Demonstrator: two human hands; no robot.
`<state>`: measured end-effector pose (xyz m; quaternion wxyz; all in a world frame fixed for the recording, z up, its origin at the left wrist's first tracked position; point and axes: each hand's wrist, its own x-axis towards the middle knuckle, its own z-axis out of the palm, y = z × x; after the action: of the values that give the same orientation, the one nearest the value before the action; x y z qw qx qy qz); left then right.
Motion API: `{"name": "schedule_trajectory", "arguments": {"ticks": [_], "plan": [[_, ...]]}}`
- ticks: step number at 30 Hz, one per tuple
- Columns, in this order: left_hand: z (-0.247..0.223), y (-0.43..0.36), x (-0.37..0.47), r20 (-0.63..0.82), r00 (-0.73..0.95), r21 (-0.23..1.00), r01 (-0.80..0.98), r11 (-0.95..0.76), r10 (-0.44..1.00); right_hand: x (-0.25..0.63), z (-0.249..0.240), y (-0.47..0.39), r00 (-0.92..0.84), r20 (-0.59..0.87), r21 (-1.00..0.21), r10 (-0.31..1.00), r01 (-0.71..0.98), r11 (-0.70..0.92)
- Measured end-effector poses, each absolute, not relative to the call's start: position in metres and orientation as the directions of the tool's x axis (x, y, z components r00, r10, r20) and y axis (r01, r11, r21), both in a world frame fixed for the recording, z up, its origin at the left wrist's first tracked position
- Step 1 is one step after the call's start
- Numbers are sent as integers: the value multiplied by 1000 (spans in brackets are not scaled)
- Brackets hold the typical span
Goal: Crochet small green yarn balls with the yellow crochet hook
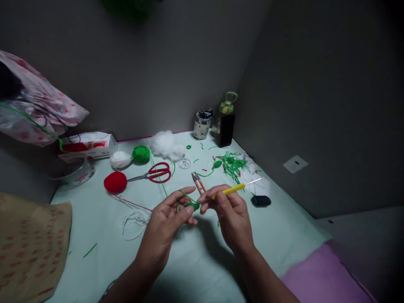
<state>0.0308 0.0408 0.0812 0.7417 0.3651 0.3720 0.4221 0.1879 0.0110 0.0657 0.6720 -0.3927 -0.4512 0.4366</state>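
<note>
A small green crochet piece [193, 206] is pinched between the thumb and fingers of my left hand [172, 210]. Green yarn runs over that hand's raised forefinger and back toward the green yarn ball [141, 154]. My right hand [232, 210] grips a crochet hook [232, 189] by its yellow handle. One metal end of the hook points up to the right; the other reaches to the green piece, its tip hard to make out. Just beyond my hands lie orange thread snips [198, 182].
Red-handled scissors [159, 172], a red yarn ball [115, 182], a white yarn ball [120, 159] and fibre stuffing [167, 145] lie left and behind. Green yarn scraps [235, 166] are heaped at right, before a phone [227, 130] and pen tin [202, 125]. A paper bag [33, 248] stands left.
</note>
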Motion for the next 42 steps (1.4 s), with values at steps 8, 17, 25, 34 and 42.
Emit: {"name": "schedule_trajectory", "arguments": {"ticks": [8,17,25,34,42], "plan": [[79,31,35,-226,205,924,-265,276,952,182,63,0,-115,788,-383,604,677,628],[82,41,31,-343,460,646,-518,561,819,187,62,9,269,446,-888,854,17,459],[81,37,33,-285,428,766,-436,472,858,187,56,13,214,297,-929,931,-160,333],[79,37,30,-243,317,882,-320,345,917,187,66,1,160,482,-876,862,99,472],[82,32,32,-190,175,953,-205,225,966,181,66,-4,84,704,-675,705,386,629]]}}
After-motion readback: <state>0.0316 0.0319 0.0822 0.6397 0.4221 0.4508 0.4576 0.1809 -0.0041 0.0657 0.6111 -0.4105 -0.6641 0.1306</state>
